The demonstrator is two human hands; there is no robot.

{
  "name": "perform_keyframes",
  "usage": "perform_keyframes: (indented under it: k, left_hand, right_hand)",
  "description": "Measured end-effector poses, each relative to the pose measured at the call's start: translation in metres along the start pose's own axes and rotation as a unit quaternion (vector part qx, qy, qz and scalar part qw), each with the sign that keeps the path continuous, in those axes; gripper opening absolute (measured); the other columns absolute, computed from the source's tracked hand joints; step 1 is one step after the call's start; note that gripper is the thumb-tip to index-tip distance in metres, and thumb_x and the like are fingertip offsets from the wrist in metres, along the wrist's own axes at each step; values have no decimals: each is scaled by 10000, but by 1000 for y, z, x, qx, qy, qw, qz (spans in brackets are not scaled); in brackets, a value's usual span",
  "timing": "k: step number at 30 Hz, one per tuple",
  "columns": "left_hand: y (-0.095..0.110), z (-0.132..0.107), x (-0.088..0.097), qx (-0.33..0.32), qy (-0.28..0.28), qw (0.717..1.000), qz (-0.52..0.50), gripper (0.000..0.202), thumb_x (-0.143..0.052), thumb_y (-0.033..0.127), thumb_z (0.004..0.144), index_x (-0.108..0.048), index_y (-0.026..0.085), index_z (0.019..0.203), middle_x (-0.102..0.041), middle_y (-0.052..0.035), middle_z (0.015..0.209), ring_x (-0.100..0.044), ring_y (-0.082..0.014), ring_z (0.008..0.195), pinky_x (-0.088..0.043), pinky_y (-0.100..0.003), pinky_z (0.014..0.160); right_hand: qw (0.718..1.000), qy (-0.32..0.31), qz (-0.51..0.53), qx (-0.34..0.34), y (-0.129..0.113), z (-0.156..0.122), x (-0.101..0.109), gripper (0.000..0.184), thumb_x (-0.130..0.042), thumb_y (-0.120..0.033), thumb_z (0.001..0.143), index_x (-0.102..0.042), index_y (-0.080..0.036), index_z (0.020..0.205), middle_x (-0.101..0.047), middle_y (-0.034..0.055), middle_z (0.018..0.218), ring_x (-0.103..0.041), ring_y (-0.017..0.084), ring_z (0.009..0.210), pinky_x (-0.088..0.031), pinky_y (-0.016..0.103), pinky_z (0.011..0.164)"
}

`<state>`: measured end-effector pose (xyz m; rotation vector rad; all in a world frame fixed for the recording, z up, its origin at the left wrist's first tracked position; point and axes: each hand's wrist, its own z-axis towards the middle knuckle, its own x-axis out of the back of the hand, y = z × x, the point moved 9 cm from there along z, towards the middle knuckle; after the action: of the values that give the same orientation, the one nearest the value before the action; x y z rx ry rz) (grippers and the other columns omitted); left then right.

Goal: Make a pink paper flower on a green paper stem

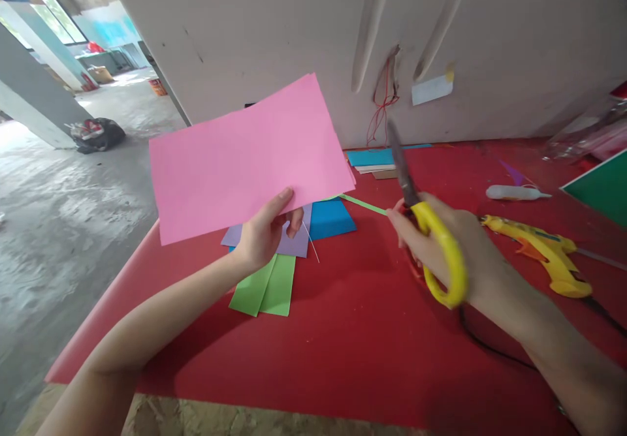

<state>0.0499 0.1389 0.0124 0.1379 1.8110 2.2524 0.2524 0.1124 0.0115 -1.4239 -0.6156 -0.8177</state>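
Note:
My left hand [267, 230] pinches a pink sheet of paper [245, 162] at its lower edge, thumb in front. A second layer shows at its right edge. My right hand [435, 243] is closed around a pair of scissors [443, 247] with yellow handles, the blades pointing up and slightly blurred. A thin green paper strip [363, 203] runs from behind the pink paper to the right fingertips; whether they grip it I cannot tell. Below the left hand lie green paper pieces [264, 289], a lilac sheet [295, 243] and a blue sheet [333, 219].
On the red table [343, 344], a yellow glue gun [543, 247] and a white bottle [514, 192] lie at right. A green board [600, 188] juts in nearby. Paper strips [371, 157] lie by the pale wall [274, 38], where red wires [383, 100] hang.

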Motion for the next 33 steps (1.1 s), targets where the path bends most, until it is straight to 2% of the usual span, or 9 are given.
perform_keyframes:
  k: [3,5,10,14,16,19,21,27,33]
  left_hand:
    - [-4,5,11,13,46,999,-13,442,-405,324,839,-412,197,417,-356,15,384,-355,-74,401,-347,-275,498]
    - [-6,7,14,22,51,998,-12,436,-402,338,832,-399,204,417,-340,15,379,-345,-80,397,-348,-282,493]
    - [-13,6,3,43,-25,999,5,489,-411,403,840,-435,214,389,-357,3,379,-368,-99,423,-392,-305,564]
    - [-24,-1,-10,81,-131,987,46,518,-400,481,852,-458,212,414,-427,-3,428,-436,-112,479,-432,-310,655]
    - [-32,-7,-14,114,-174,976,67,500,-439,503,847,-525,196,462,-493,-4,466,-470,-114,495,-445,-303,643]
    - [-42,-13,-16,147,-199,964,97,438,-542,512,826,-625,176,559,-597,-14,570,-546,-125,580,-472,-288,683]
    - [-44,-11,-10,147,-171,968,107,416,-552,514,827,-643,177,601,-627,-18,636,-582,-139,664,-485,-295,753]
    - [-18,3,61,91,40,992,74,231,-612,408,742,-589,202,641,-609,10,690,-569,-123,623,-526,-294,678]
    - [-25,-4,145,191,23,970,146,225,-794,278,548,-648,187,693,-609,-5,571,-511,-113,459,-425,-236,408]
  right_hand:
    - [981,-59,-168,-76,38,17,-21,110,-567,-233,826,-566,-125,805,-606,115,644,-625,271,646,-383,339,556]
    - [968,-101,-208,-98,57,22,-34,140,-590,-245,843,-595,-110,805,-638,103,726,-633,226,706,-440,333,616]
    - [967,-129,-208,-70,59,24,-37,173,-665,-303,791,-616,-142,753,-629,52,712,-620,199,713,-480,354,655]
    - [991,-102,-77,34,18,17,-24,318,-462,-460,902,-631,-203,980,-682,81,893,-655,226,852,-499,345,680]
    - [986,-115,91,83,-4,8,-23,418,-313,-517,948,-617,-245,1041,-678,53,990,-650,172,870,-525,292,678]
    - [925,-113,352,87,-18,-1,-18,322,-474,-506,897,-640,-238,834,-642,12,830,-602,120,665,-525,253,598]
    - [908,-75,406,62,-12,0,-13,260,-606,-440,831,-601,-223,689,-559,-14,692,-529,94,551,-506,245,544]
    - [907,37,413,69,2,10,13,227,-624,-385,815,-573,-235,653,-522,9,699,-521,125,608,-478,268,513]
    - [910,47,405,77,3,15,16,224,-631,-375,810,-572,-243,640,-523,14,689,-495,127,590,-458,279,503]
